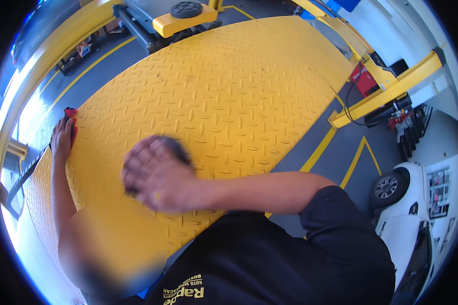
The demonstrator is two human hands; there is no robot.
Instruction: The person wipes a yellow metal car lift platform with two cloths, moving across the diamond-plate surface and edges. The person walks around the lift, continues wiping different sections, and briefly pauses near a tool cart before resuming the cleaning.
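A yellow diamond-tread metal plate (229, 101) spreads in front of me. My right hand (160, 175), smeared by motion, is over the plate's near left part, with its fingers curled over a dark, rounded pad (175, 148). The pad's exact kind is hidden under the palm. At the plate's left edge, my left hand (62, 137) is closed on a red and black cloth (72, 118). Only part of that cloth shows beside the fingers.
A yellow lift arm with a black round pad (186, 9) stands beyond the plate. Another yellow lift arm (387, 91) reaches in at right, near a red box (364, 80). A white vehicle (403, 229) is parked at lower right. Yellow lines mark the grey floor (336, 157).
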